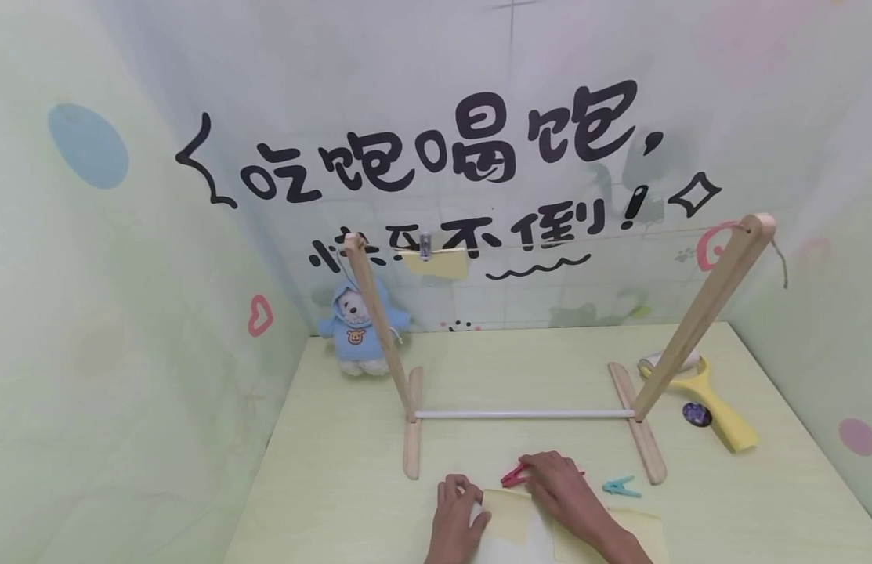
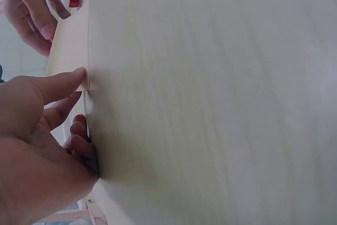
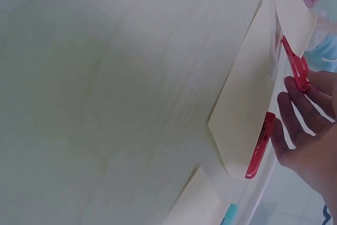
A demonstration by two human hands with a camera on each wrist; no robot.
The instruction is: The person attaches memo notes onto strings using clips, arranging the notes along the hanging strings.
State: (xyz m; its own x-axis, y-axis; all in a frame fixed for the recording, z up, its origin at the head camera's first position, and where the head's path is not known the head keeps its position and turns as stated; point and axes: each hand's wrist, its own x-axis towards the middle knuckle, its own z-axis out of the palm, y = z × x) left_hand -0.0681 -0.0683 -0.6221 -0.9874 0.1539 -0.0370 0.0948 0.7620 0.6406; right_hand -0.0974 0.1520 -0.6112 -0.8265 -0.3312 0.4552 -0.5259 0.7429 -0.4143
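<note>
My left hand (image 1: 458, 518) pinches the near-left edge of a pale yellow paper note (image 1: 508, 517), thumb on one side in the left wrist view. Just right of it, my right hand (image 1: 564, 495) holds a red clothespin (image 3: 298, 68) at its rear end, its front tip beside the note's edge. A second red clothespin (image 3: 260, 146) lies by the right hand's lower fingers, at the edge of another yellow note (image 3: 239, 98). Further right on the table is a turquoise clothespin (image 1: 622, 486). The right thumb is mostly hidden.
Behind the hands stands a wooden frame (image 1: 703, 321) with a string on top, where a clip (image 1: 425, 246) holds a yellow note (image 1: 439, 265). A plush toy (image 1: 361, 337) sits back left. Right are a yellow-handled lint roller (image 1: 721, 407) and a dark purple oval object (image 1: 696, 414).
</note>
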